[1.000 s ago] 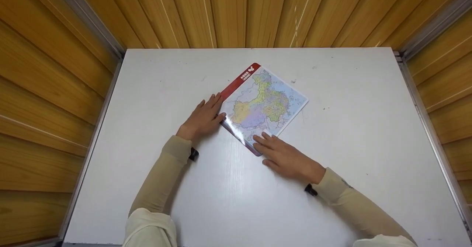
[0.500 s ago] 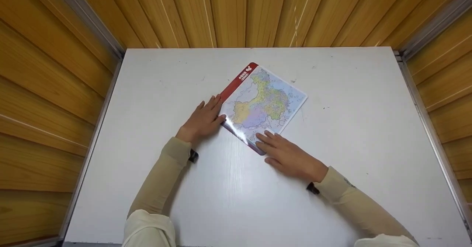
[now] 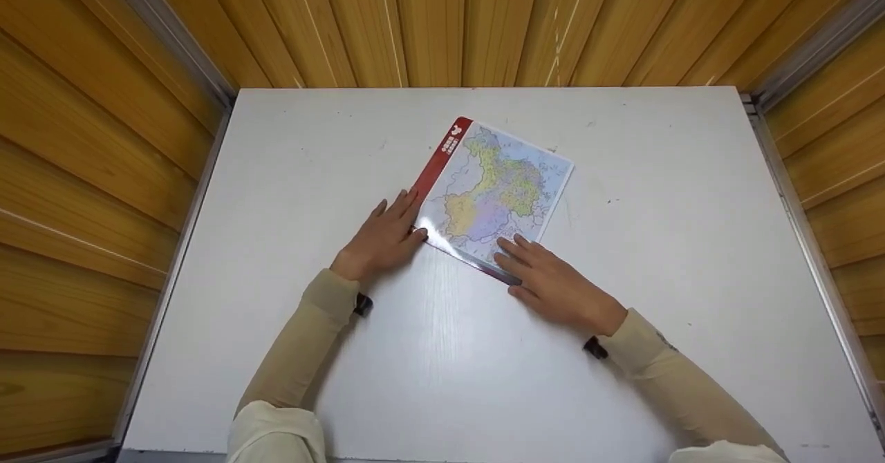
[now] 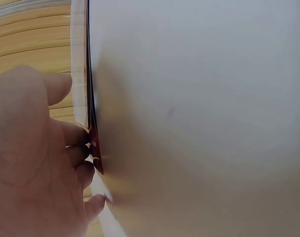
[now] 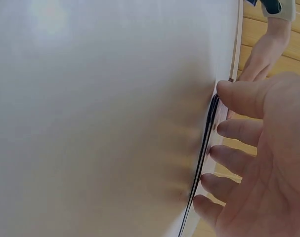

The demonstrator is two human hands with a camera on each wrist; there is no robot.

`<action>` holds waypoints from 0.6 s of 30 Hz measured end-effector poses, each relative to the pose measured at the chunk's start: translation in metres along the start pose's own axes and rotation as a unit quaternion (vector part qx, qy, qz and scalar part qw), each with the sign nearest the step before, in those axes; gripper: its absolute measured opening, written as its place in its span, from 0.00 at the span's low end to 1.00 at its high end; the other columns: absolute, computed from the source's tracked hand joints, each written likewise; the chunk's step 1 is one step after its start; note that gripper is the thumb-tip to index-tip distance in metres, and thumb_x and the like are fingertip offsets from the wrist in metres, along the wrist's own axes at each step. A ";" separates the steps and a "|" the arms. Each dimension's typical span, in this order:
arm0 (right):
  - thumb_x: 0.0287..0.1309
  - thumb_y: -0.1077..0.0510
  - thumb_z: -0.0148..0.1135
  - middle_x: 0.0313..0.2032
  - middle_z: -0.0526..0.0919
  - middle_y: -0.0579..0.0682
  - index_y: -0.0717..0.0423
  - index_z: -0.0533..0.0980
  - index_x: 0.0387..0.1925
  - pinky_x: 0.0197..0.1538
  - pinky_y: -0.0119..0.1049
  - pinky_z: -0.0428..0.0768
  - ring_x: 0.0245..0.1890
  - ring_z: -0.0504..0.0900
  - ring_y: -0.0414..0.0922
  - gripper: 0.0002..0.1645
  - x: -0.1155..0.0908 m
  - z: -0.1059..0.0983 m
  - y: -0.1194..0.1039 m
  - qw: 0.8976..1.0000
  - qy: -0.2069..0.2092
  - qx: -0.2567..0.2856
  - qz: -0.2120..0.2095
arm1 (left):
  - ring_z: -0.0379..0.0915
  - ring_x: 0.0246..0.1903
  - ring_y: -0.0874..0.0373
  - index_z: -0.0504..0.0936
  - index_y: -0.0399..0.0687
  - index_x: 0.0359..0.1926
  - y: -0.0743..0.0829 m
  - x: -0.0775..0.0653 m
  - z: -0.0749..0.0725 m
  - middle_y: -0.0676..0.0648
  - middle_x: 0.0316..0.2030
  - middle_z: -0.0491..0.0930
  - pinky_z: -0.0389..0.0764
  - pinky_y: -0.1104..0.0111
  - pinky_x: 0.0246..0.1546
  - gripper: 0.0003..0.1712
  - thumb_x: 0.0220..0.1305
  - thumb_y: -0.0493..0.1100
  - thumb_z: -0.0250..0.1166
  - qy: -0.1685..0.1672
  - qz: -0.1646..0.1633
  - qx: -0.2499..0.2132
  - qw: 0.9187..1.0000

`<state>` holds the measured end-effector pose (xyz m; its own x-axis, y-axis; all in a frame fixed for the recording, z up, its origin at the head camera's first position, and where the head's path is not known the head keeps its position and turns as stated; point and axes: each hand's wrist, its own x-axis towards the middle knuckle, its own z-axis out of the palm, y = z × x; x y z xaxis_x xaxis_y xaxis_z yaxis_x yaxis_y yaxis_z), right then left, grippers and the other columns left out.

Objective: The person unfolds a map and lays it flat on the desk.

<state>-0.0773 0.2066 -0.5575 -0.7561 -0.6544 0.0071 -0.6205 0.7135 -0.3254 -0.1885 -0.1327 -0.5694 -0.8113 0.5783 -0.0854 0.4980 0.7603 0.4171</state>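
Note:
A flat rectangular map (image 3: 491,186) with a red band along one side lies tilted on the white table, pastel regions printed on its glossy face. My left hand (image 3: 382,239) rests on its left corner, fingers extended over the red band and the thumb at the lower edge. At the near right corner, my right hand (image 3: 559,285) lies with straight fingers on the map's surface, covering that corner. Seen edge-on in the left wrist view, the map's edge (image 4: 94,143) is thin and layered beneath the fingertips. The right wrist view shows spread fingers (image 5: 234,159) along a dark edge of the map.
The white table (image 3: 429,394) extends around the map on all sides. Yellow wood-look panels (image 3: 429,27) rise behind it and at both sides, with metal posts (image 3: 173,34) at the corners. A bright light reflection falls on the map's near edge.
The map has turned counterclockwise: its far corner went left, its right corner away from me, its near corner right. My right hand moved right and slightly away; my left hand shifted slightly nearer.

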 end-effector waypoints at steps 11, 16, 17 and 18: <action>0.73 0.53 0.56 0.78 0.53 0.51 0.53 0.59 0.76 0.76 0.56 0.54 0.78 0.50 0.56 0.35 -0.002 -0.004 0.013 0.999 -0.011 0.021 0.034 | 0.37 0.79 0.50 0.45 0.44 0.80 0.010 -0.013 0.006 0.45 0.80 0.44 0.43 0.49 0.76 0.41 0.77 0.60 0.44 -0.011 -0.001 0.012 1.000; 0.74 0.57 0.54 0.79 0.51 0.50 0.54 0.58 0.77 0.76 0.53 0.52 0.78 0.49 0.53 0.34 -0.003 -0.008 0.019 0.998 -0.023 0.038 0.052 | 0.36 0.79 0.51 0.44 0.46 0.80 0.017 -0.018 0.006 0.47 0.80 0.43 0.42 0.50 0.77 0.41 0.77 0.59 0.45 -0.019 -0.005 0.014 1.000; 0.74 0.58 0.53 0.79 0.52 0.51 0.55 0.58 0.77 0.76 0.53 0.53 0.78 0.50 0.53 0.34 -0.003 -0.009 0.020 0.998 -0.024 0.040 0.053 | 0.36 0.79 0.50 0.44 0.46 0.80 0.019 -0.019 0.006 0.47 0.80 0.43 0.42 0.50 0.77 0.40 0.77 0.58 0.45 -0.021 -0.004 0.016 1.000; 0.74 0.59 0.53 0.78 0.52 0.51 0.55 0.58 0.76 0.76 0.53 0.53 0.78 0.50 0.53 0.34 -0.003 -0.010 0.022 0.998 -0.023 0.040 0.053 | 0.36 0.79 0.51 0.44 0.46 0.80 0.020 -0.021 0.006 0.47 0.80 0.43 0.42 0.50 0.77 0.40 0.77 0.58 0.45 -0.024 -0.005 0.018 1.000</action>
<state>-0.0903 0.2267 -0.5550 -0.8054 -0.5880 -0.0744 -0.5171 0.7585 -0.3966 -0.1600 -0.1276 -0.5650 -0.8008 0.5841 -0.1326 0.5020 0.7753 0.3833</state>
